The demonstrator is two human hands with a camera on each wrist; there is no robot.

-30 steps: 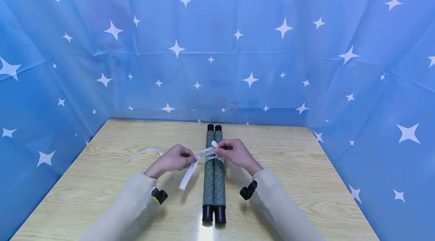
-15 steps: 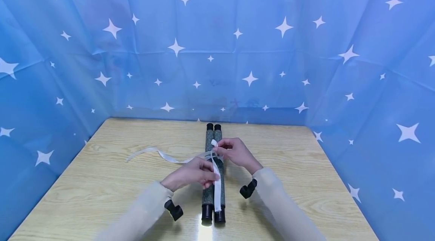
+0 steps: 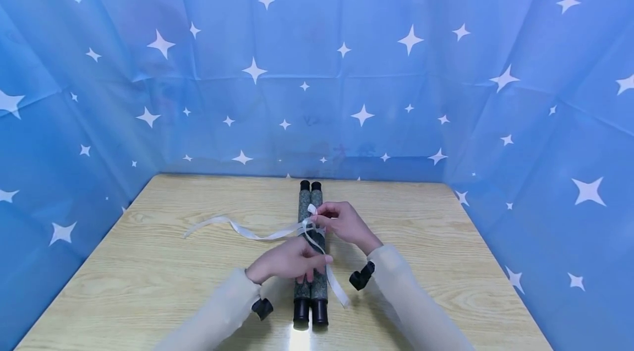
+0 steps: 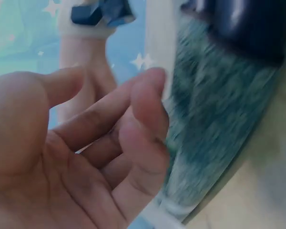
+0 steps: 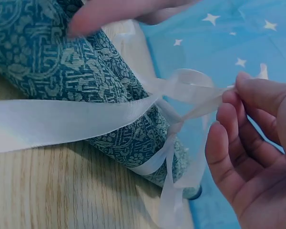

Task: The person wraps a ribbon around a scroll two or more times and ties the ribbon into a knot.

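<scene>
A scroll rolled up from both ends (image 3: 319, 283), in patterned grey-green cloth with black end knobs, lies lengthwise on the table. White ribbon (image 5: 62, 123) wraps its middle, with a knot (image 5: 174, 128) and a loop showing in the right wrist view. My right hand (image 3: 342, 223) pinches a piece of the ribbon between thumb and fingertips, just above the scroll. Across the scroll, nearer its front end, hangs my left hand (image 3: 292, 260), thumb apart from loosely bent fingers (image 4: 148, 102) with nothing between them. One ribbon tail passes beside its fingertips and slants down to the right.
Another ribbon tail (image 3: 247, 234) trails leftward over the wooden table (image 3: 421, 285). A blue curtain with white stars (image 3: 317, 65) surrounds the table at the back and sides. Small black devices (image 3: 361, 275) sit at both sleeve cuffs.
My left hand has carried a ribbon tail from the scroll's left across to its right and let go of it. The right hand keeps its pinch in the same place.
</scene>
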